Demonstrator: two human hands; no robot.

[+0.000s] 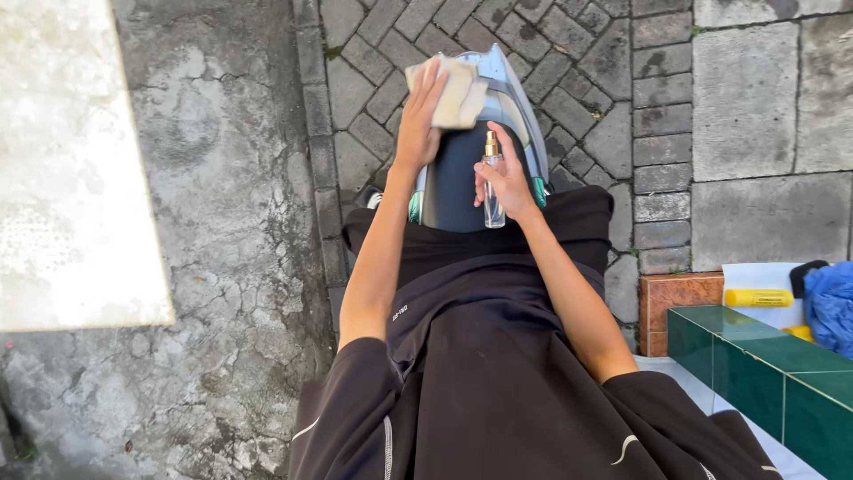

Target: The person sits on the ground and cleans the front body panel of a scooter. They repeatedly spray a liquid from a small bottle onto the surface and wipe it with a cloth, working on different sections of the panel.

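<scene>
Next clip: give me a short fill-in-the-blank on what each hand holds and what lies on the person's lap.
1. The left hand presses a folded beige ____ against the helmet.
2. The right hand holds a small clear ____ bottle with a gold top.
3. The helmet rests on the person's ____.
4. The ledge at lower right is tiled in ____.

Missing words: cloth; spray; lap; green
</scene>
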